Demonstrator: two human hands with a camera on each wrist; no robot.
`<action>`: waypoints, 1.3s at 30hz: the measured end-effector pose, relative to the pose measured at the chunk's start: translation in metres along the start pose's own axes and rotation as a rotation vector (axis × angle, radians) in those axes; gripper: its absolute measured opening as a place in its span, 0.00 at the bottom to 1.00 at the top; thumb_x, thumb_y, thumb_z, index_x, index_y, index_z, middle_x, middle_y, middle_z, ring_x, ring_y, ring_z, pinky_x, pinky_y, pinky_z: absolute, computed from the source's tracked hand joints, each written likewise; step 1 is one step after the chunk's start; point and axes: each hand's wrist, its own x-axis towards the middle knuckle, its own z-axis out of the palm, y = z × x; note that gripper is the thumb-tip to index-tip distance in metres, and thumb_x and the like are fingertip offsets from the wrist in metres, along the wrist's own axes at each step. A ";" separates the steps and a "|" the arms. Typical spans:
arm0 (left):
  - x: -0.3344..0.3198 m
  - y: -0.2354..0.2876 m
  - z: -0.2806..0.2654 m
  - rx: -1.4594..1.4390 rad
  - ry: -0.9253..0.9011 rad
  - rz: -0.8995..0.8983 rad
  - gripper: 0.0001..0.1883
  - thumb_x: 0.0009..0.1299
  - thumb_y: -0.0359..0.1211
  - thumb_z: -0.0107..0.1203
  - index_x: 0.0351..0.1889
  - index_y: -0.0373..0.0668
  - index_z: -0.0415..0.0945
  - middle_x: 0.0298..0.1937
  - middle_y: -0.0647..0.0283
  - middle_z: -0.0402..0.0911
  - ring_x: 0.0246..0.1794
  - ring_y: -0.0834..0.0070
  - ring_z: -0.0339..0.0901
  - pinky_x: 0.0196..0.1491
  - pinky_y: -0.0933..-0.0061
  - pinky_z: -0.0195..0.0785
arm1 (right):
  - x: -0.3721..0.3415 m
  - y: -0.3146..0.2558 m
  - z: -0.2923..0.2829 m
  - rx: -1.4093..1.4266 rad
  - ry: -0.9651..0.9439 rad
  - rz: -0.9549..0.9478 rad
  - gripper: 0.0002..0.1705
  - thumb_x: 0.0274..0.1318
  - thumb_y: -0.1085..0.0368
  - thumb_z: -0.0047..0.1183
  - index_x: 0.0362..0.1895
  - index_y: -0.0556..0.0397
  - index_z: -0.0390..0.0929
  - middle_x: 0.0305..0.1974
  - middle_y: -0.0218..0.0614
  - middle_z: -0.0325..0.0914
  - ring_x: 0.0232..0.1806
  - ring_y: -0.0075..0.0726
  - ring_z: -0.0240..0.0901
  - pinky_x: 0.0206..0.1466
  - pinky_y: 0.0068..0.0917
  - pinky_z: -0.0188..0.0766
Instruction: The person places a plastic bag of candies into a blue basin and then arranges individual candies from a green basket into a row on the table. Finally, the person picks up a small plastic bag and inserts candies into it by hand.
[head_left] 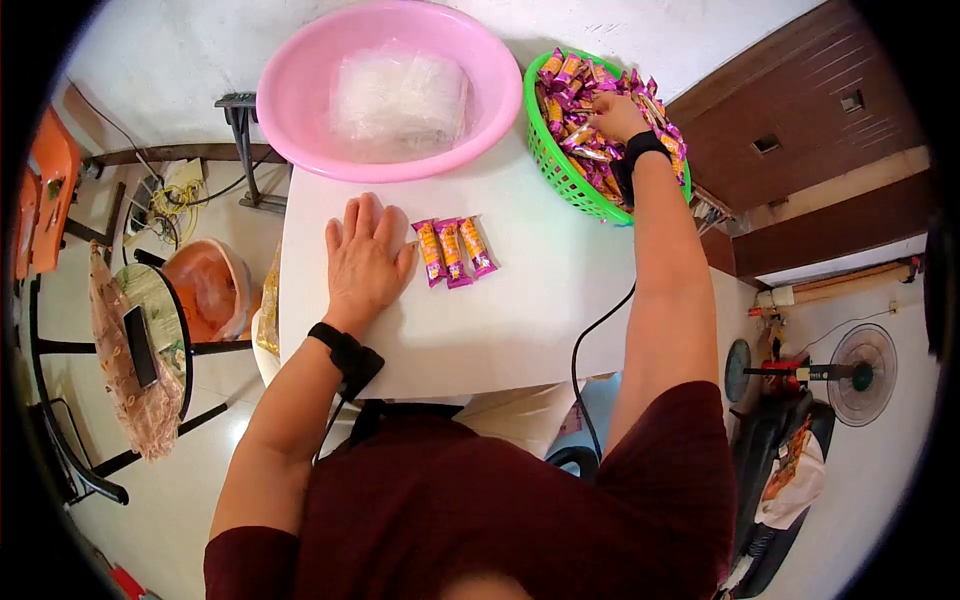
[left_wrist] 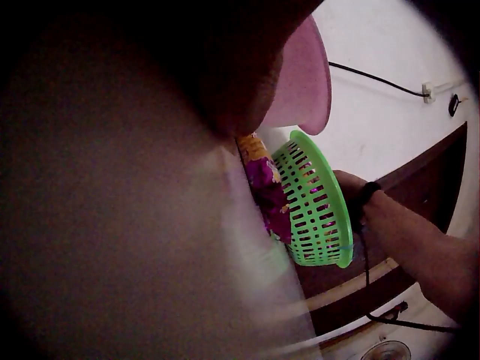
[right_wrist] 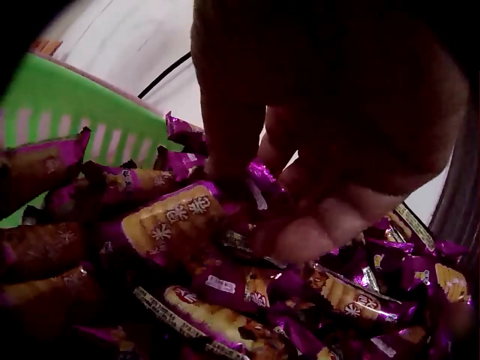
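Observation:
My left hand (head_left: 365,270) lies flat on the white table (head_left: 480,345), fingers spread, thumb close beside three wrapped snack bars. These snack bars (head_left: 453,252), in purple and orange wrappers, lie side by side. In the left wrist view the dark underside of the hand hides part of them. My right hand (head_left: 620,118) reaches into a green plastic basket (head_left: 560,180) heaped with the same snack bars (right_wrist: 352,296). In the right wrist view its fingers and thumb (right_wrist: 304,240) are curled down and pinch a purple-wrapped snack bar (right_wrist: 262,180) among the pile.
A pink basin (head_left: 285,105) holding clear plastic bags (head_left: 400,100) stands at the table's back left, against the wall. A black cable (head_left: 590,330) hangs over the table's right front edge. At the left are a round stool (head_left: 165,310) and an orange tub (head_left: 215,285).

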 end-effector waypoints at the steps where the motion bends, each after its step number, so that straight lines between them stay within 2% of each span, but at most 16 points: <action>1: 0.000 -0.001 0.001 -0.002 0.030 0.014 0.28 0.64 0.44 0.55 0.61 0.43 0.69 0.71 0.45 0.60 0.73 0.50 0.53 0.69 0.41 0.44 | -0.007 -0.006 -0.007 0.025 -0.029 0.030 0.17 0.45 0.60 0.64 0.41 0.54 0.82 0.33 0.40 0.83 0.33 0.38 0.80 0.39 0.33 0.76; 3: -0.001 -0.002 0.005 -0.009 0.092 0.044 0.26 0.63 0.43 0.55 0.58 0.43 0.70 0.69 0.45 0.61 0.71 0.49 0.55 0.67 0.40 0.46 | -0.024 -0.013 -0.017 0.114 0.002 0.044 0.14 0.41 0.59 0.66 0.34 0.52 0.84 0.33 0.41 0.83 0.37 0.44 0.80 0.43 0.38 0.75; 7: -0.002 -0.003 0.005 -0.012 0.118 0.060 0.25 0.63 0.43 0.56 0.57 0.42 0.71 0.68 0.45 0.62 0.71 0.50 0.55 0.67 0.40 0.47 | -0.060 -0.020 -0.026 0.436 0.206 -0.055 0.10 0.43 0.63 0.67 0.30 0.54 0.82 0.27 0.40 0.80 0.31 0.35 0.78 0.35 0.32 0.73; 10: -0.002 -0.004 0.006 0.000 0.123 0.060 0.26 0.64 0.44 0.55 0.58 0.42 0.71 0.69 0.46 0.62 0.71 0.50 0.56 0.68 0.41 0.46 | -0.121 -0.066 -0.043 0.437 0.444 -0.122 0.08 0.42 0.70 0.66 0.28 0.55 0.79 0.30 0.38 0.78 0.33 0.35 0.77 0.36 0.32 0.73; 13: -0.003 -0.004 0.009 0.031 0.105 0.046 0.27 0.65 0.44 0.55 0.61 0.43 0.70 0.70 0.47 0.61 0.72 0.50 0.55 0.69 0.42 0.46 | -0.172 -0.097 -0.042 0.428 0.609 -0.371 0.10 0.41 0.76 0.66 0.26 0.56 0.75 0.35 0.37 0.77 0.38 0.36 0.75 0.40 0.31 0.73; 16: -0.003 -0.005 0.009 0.042 0.101 0.047 0.27 0.65 0.44 0.55 0.60 0.43 0.70 0.70 0.47 0.62 0.71 0.50 0.56 0.69 0.42 0.47 | -0.209 -0.115 -0.032 0.427 0.633 -0.375 0.12 0.40 0.79 0.65 0.25 0.56 0.74 0.37 0.38 0.76 0.42 0.38 0.75 0.45 0.31 0.72; 17: -0.003 -0.004 0.007 0.044 0.104 0.051 0.27 0.65 0.44 0.55 0.60 0.44 0.70 0.70 0.47 0.62 0.71 0.50 0.57 0.69 0.42 0.47 | -0.217 -0.119 -0.030 0.373 0.656 -0.441 0.12 0.39 0.78 0.66 0.25 0.56 0.74 0.39 0.38 0.76 0.43 0.41 0.74 0.47 0.30 0.71; 20: -0.003 -0.006 0.009 0.062 0.120 0.060 0.26 0.65 0.44 0.55 0.60 0.44 0.70 0.69 0.48 0.63 0.71 0.51 0.57 0.68 0.42 0.48 | -0.237 -0.127 -0.019 0.368 0.663 -0.427 0.12 0.39 0.79 0.66 0.26 0.57 0.74 0.40 0.39 0.76 0.43 0.41 0.74 0.47 0.31 0.71; 27: -0.003 -0.008 0.014 0.049 0.141 0.057 0.26 0.65 0.46 0.54 0.59 0.45 0.71 0.69 0.48 0.63 0.71 0.52 0.57 0.68 0.42 0.48 | -0.250 -0.129 0.000 0.461 0.658 -0.414 0.12 0.40 0.79 0.65 0.27 0.57 0.74 0.41 0.39 0.76 0.43 0.38 0.75 0.46 0.28 0.75; 30: -0.002 -0.006 0.010 0.064 0.068 0.038 0.27 0.66 0.46 0.53 0.61 0.45 0.70 0.70 0.49 0.62 0.72 0.52 0.55 0.68 0.42 0.47 | -0.250 -0.128 0.004 0.465 0.520 -0.409 0.11 0.43 0.80 0.62 0.28 0.57 0.72 0.41 0.39 0.76 0.42 0.37 0.76 0.43 0.27 0.76; 33: -0.003 -0.008 0.011 0.019 0.150 0.081 0.25 0.64 0.45 0.55 0.57 0.42 0.73 0.67 0.48 0.64 0.70 0.52 0.58 0.65 0.44 0.49 | -0.244 -0.119 0.019 0.682 0.333 -0.272 0.08 0.46 0.80 0.56 0.28 0.56 0.71 0.41 0.39 0.76 0.42 0.35 0.76 0.40 0.26 0.77; 36: -0.003 -0.008 0.013 0.032 0.170 0.082 0.25 0.64 0.45 0.55 0.57 0.42 0.73 0.66 0.48 0.65 0.69 0.52 0.59 0.64 0.45 0.49 | -0.231 -0.085 0.047 0.871 0.070 -0.207 0.10 0.47 0.84 0.48 0.31 0.55 0.72 0.44 0.37 0.75 0.51 0.31 0.72 0.50 0.28 0.72; 39: -0.002 -0.011 0.021 0.067 0.216 0.095 0.25 0.64 0.45 0.55 0.57 0.42 0.73 0.65 0.49 0.65 0.69 0.53 0.58 0.63 0.45 0.50 | -0.220 -0.067 0.072 0.828 -0.052 -0.193 0.12 0.45 0.84 0.44 0.31 0.54 0.72 0.44 0.38 0.75 0.50 0.32 0.72 0.52 0.28 0.71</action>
